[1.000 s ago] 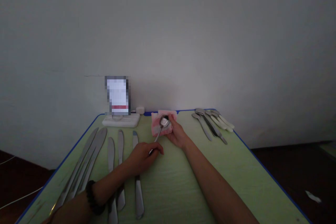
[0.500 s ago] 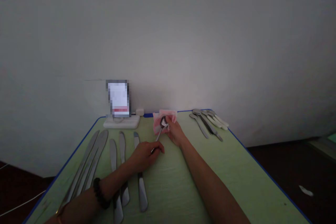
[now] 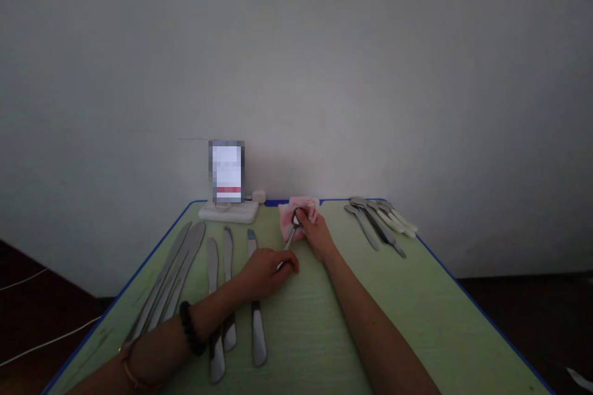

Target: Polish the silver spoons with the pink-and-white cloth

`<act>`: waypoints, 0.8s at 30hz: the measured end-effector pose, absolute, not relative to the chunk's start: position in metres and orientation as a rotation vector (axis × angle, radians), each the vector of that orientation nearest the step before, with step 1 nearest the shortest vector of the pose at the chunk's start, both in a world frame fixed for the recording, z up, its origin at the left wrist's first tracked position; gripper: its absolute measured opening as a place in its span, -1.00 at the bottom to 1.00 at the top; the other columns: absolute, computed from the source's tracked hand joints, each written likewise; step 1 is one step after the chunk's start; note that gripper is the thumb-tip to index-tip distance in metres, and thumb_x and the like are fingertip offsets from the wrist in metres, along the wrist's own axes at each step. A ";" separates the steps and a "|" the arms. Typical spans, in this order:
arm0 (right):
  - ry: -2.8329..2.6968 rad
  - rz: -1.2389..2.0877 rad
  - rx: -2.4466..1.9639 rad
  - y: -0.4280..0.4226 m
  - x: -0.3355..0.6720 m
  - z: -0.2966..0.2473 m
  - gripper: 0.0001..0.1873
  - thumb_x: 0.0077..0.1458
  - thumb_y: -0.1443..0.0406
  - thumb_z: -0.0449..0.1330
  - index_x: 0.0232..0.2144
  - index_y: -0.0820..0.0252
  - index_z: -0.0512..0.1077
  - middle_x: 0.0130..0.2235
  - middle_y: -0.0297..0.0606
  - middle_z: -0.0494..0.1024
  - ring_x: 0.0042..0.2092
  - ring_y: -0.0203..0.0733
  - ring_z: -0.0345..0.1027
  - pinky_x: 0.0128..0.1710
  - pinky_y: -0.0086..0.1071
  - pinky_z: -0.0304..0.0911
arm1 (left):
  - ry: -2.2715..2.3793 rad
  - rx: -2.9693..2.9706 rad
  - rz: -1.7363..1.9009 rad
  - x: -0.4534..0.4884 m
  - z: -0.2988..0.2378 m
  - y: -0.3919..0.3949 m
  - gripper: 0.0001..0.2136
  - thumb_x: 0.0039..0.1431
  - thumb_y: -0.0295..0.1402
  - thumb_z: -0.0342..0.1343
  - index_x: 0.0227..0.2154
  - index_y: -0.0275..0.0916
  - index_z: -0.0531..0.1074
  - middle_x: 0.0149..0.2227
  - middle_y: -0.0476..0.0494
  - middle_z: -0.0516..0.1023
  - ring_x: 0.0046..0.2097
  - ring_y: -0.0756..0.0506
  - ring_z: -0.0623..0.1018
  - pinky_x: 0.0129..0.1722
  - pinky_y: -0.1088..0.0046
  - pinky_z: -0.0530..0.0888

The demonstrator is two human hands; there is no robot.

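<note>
My left hand (image 3: 266, 273) is closed on the handle end of a metal spoon (image 3: 291, 237) that slants up toward the back of the green table (image 3: 417, 315). My right hand (image 3: 316, 236) presses a pink cloth (image 3: 299, 216) around the spoon's bowl, fingers wrapped over it. Both hands rest low on the table near its middle back. A dark bead bracelet sits on my left wrist.
Several table knives (image 3: 227, 278) lie in a row left of my left arm, with longer ones (image 3: 171, 278) further left. A pile of spoons (image 3: 380, 222) lies at the back right. A blurred screen on a white stand (image 3: 228, 210) is against the wall.
My right hand's fingers have shifted over the spoon's bowl with the cloth, covering more of it. The view has swung a little, so everything sits slightly further right.
</note>
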State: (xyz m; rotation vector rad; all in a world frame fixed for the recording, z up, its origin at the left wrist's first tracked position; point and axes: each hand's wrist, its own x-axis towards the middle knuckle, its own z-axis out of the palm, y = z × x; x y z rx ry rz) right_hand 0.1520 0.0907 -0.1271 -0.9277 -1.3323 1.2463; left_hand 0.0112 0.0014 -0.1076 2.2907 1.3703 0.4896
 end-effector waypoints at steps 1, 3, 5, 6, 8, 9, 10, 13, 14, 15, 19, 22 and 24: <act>-1.326 1.263 -0.923 0.090 0.152 -0.127 -0.65 -0.06 0.07 0.16 -0.35 0.24 0.45 -0.41 -0.30 0.48 -0.41 -0.27 0.28 -0.43 -0.43 0.22 | 1.377 2.287 0.491 0.011 -0.107 0.001 -0.74 0.10 -0.43 -0.11 -0.36 -0.16 0.51 -0.52 0.03 0.51 -0.44 -0.02 0.48 -0.36 0.54 0.29; -1.318 1.272 -0.926 0.090 0.153 -0.126 -0.66 -0.07 0.08 0.16 -0.37 0.23 0.45 -0.41 -0.30 0.48 -0.40 -0.26 0.29 -0.43 -0.43 0.22 | 1.380 2.276 0.500 0.012 -0.107 0.001 -0.74 0.10 -0.42 -0.12 -0.36 -0.16 0.51 -0.52 0.03 0.51 -0.46 -0.01 0.47 -0.38 0.54 0.29; -1.313 1.262 -0.946 0.090 0.154 -0.128 -0.67 -0.07 0.08 0.16 -0.38 0.24 0.45 -0.41 -0.29 0.48 -0.39 -0.26 0.30 -0.42 -0.42 0.23 | 1.370 2.268 0.507 0.012 -0.107 0.001 -0.73 0.11 -0.42 -0.12 -0.36 -0.17 0.51 -0.52 0.03 0.51 -0.47 0.00 0.46 -0.38 0.55 0.29; -1.307 1.264 -0.955 0.091 0.154 -0.129 -0.66 -0.07 0.08 0.16 -0.38 0.25 0.45 -0.41 -0.29 0.48 -0.39 -0.26 0.30 -0.42 -0.42 0.23 | 1.363 2.266 0.509 0.012 -0.108 0.001 -0.73 0.11 -0.42 -0.12 -0.36 -0.18 0.51 -0.52 0.03 0.51 -0.47 0.00 0.46 -0.38 0.55 0.29; -1.289 1.284 -0.957 0.091 0.154 -0.131 -0.64 -0.07 0.07 0.16 -0.35 0.25 0.44 -0.41 -0.28 0.48 -0.40 -0.25 0.30 -0.44 -0.41 0.24 | 1.355 2.273 0.506 0.012 -0.108 0.001 -0.73 0.10 -0.43 -0.12 -0.36 -0.18 0.51 -0.52 0.03 0.51 -0.47 0.00 0.46 -0.39 0.56 0.29; -1.282 1.295 -0.951 0.091 0.154 -0.133 -0.63 -0.07 0.06 0.16 -0.33 0.24 0.44 -0.41 -0.28 0.48 -0.40 -0.24 0.31 -0.44 -0.40 0.25 | 1.354 2.280 0.503 0.012 -0.109 0.001 -0.73 0.10 -0.44 -0.12 -0.37 -0.18 0.51 -0.53 0.03 0.51 -0.48 0.00 0.46 -0.38 0.55 0.29; -1.279 1.304 -0.943 0.091 0.154 -0.134 -0.62 -0.08 0.06 0.16 -0.32 0.24 0.44 -0.40 -0.28 0.49 -0.40 -0.24 0.31 -0.44 -0.39 0.25 | 1.351 2.287 0.500 0.012 -0.109 0.001 -0.74 0.10 -0.44 -0.12 -0.37 -0.18 0.51 -0.53 0.03 0.50 -0.48 0.00 0.46 -0.38 0.55 0.29; -1.279 1.307 -0.923 0.089 0.154 -0.134 -0.61 -0.08 0.05 0.16 -0.31 0.23 0.44 -0.39 -0.28 0.50 -0.39 -0.22 0.32 -0.43 -0.38 0.27 | 1.360 2.305 0.486 0.011 -0.109 0.001 -0.74 0.10 -0.43 -0.12 -0.37 -0.17 0.51 -0.55 0.04 0.50 -0.49 0.00 0.45 -0.38 0.55 0.30; -1.280 1.305 -0.920 0.089 0.154 -0.134 -0.61 -0.08 0.05 0.15 -0.31 0.22 0.44 -0.39 -0.28 0.50 -0.39 -0.22 0.32 -0.43 -0.38 0.27 | 1.365 2.307 0.482 0.011 -0.110 0.001 -0.74 0.10 -0.43 -0.11 -0.37 -0.17 0.51 -0.54 0.04 0.50 -0.48 0.00 0.46 -0.38 0.55 0.30; -1.284 1.301 -0.917 0.088 0.154 -0.133 -0.61 -0.08 0.05 0.15 -0.31 0.22 0.44 -0.39 -0.28 0.50 -0.39 -0.22 0.32 -0.43 -0.38 0.27 | 1.371 2.307 0.481 0.011 -0.110 0.002 -0.74 0.10 -0.43 -0.11 -0.36 -0.16 0.51 -0.53 0.04 0.51 -0.47 0.00 0.47 -0.38 0.55 0.30; -1.334 1.289 -0.885 0.090 0.153 -0.130 -0.64 -0.07 0.07 0.16 -0.34 0.24 0.45 -0.39 -0.28 0.49 -0.37 -0.24 0.30 -0.40 -0.41 0.26 | 1.368 2.307 0.486 0.011 -0.109 0.002 -0.74 0.09 -0.44 -0.11 -0.36 -0.15 0.51 -0.49 0.04 0.55 -0.42 -0.01 0.50 -0.35 0.56 0.32; -1.347 1.311 -0.883 0.093 0.152 -0.130 -0.66 -0.06 0.07 0.15 -0.37 0.24 0.44 -0.43 -0.30 0.47 -0.40 -0.26 0.28 -0.42 -0.42 0.24 | 1.362 2.313 0.493 0.011 -0.108 0.001 -0.74 0.08 -0.46 -0.10 -0.37 -0.16 0.50 -0.45 0.04 0.57 -0.39 -0.01 0.52 -0.32 0.56 0.33; -1.338 1.314 -0.884 0.094 0.150 -0.130 -0.67 -0.06 0.08 0.16 -0.39 0.23 0.44 -0.44 -0.32 0.46 -0.41 -0.27 0.27 -0.42 -0.41 0.24 | 1.372 2.317 0.485 0.012 -0.107 0.001 -0.75 0.08 -0.46 -0.10 -0.36 -0.15 0.50 -0.45 0.05 0.57 -0.40 0.00 0.52 -0.33 0.56 0.32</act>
